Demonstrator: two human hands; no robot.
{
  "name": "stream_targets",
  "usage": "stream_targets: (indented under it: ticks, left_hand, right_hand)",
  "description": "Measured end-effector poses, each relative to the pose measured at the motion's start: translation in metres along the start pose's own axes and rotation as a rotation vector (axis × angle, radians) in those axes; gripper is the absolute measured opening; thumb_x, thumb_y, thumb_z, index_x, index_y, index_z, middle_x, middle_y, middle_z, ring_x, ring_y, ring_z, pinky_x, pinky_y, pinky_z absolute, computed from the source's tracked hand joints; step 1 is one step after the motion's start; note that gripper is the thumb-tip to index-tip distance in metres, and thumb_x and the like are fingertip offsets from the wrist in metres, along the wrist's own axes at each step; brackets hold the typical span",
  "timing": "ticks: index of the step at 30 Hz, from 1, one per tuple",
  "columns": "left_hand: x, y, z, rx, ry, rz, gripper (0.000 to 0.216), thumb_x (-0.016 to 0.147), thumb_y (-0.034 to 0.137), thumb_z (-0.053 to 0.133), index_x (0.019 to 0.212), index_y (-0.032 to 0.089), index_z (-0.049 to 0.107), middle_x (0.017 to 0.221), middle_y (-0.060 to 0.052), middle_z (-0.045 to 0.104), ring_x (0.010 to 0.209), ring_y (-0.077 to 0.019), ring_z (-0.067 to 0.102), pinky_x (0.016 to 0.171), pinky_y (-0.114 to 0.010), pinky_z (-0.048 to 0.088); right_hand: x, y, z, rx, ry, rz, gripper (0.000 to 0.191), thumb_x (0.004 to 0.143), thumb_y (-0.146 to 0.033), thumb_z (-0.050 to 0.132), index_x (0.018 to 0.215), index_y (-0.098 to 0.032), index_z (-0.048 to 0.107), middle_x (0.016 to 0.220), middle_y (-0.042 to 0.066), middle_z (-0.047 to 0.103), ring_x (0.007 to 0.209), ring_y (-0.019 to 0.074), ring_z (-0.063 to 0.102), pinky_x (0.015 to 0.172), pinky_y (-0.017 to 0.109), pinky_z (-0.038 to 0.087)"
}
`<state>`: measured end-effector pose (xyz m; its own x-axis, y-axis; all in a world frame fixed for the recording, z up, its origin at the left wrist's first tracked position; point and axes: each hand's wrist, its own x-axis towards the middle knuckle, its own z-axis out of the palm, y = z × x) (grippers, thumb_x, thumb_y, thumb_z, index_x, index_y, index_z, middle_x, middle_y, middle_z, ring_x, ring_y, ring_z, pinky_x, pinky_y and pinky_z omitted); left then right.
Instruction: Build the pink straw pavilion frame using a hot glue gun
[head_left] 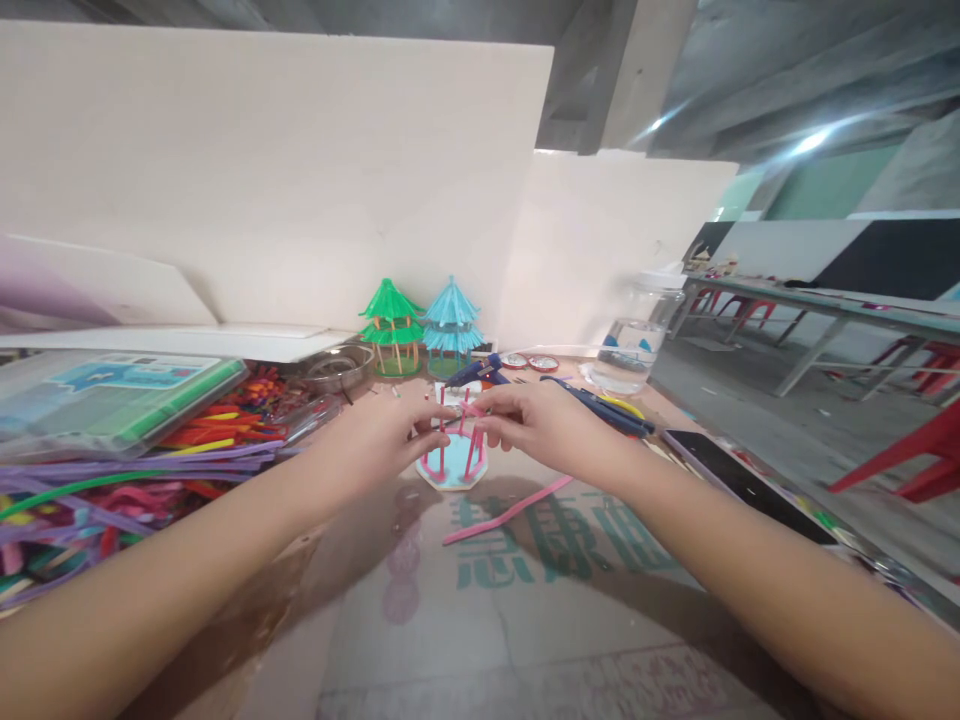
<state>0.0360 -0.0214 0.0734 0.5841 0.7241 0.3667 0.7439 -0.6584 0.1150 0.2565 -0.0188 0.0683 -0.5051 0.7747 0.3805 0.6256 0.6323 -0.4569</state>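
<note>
A small model with a pale blue octagonal base (453, 472) edged in pink stands in front of me, with several upright pink posts (469, 460) on it. My left hand (397, 430) is at the model's left side, thumb and index finger closed at a front post (442, 455). Over the right side, my right hand (536, 420) pinches a short pink fuzzy strip (472, 409) near the post tops. Its far end is hard to make out between the fingertips. A longer pink strip (506, 511) lies on the table closer to me.
Behind the model stand a green pagoda (390, 330) and a blue one (451, 330), with a blue glue gun (474, 372) before them. Pliers (600, 408), a water jug (634, 335) and a dark phone (750, 485) lie right. Pipe cleaners (142, 475) and a plastic case (120, 400) fill the left.
</note>
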Motion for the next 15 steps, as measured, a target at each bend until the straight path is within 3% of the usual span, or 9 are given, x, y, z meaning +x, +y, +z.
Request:
stream_targets:
  ticks: [5, 8, 15]
  left_hand:
    - [0.001, 0.0, -0.01, -0.13, -0.023, -0.092, 0.019, 0.088, 0.035, 0.058, 0.1, 0.028, 0.072, 0.095, 0.004, 0.076, 0.083, -0.0162, 0.068, 0.07, -0.023, 0.044]
    - [0.001, -0.002, -0.008, -0.181, -0.018, -0.059, 0.018, 0.087, 0.034, 0.057, 0.092, 0.026, 0.072, 0.089, 0.003, 0.076, 0.081, -0.0157, 0.067, 0.07, -0.022, 0.045]
    - [0.0, -0.007, 0.007, -0.185, 0.041, 0.003, 0.019, 0.088, 0.033, 0.056, 0.095, 0.026, 0.073, 0.097, 0.001, 0.074, 0.087, -0.0168, 0.066, 0.074, -0.024, 0.046]
  right_hand:
    - [0.0, -0.002, -0.006, -0.003, 0.077, -0.002, 0.021, 0.092, -0.017, 0.055, 0.099, -0.018, 0.074, 0.065, 0.0, 0.065, 0.061, 0.0122, 0.058, 0.062, 0.024, 0.04]
    - [-0.001, -0.003, -0.006, -0.053, 0.069, -0.009, 0.026, 0.093, -0.015, 0.051, 0.106, -0.018, 0.074, 0.068, 0.001, 0.066, 0.063, 0.013, 0.058, 0.064, 0.025, 0.041]
    - [-0.005, -0.011, 0.002, -0.139, 0.064, -0.017, 0.02, 0.093, -0.018, 0.053, 0.102, -0.021, 0.071, 0.082, 0.002, 0.07, 0.073, 0.0149, 0.059, 0.066, 0.026, 0.037]
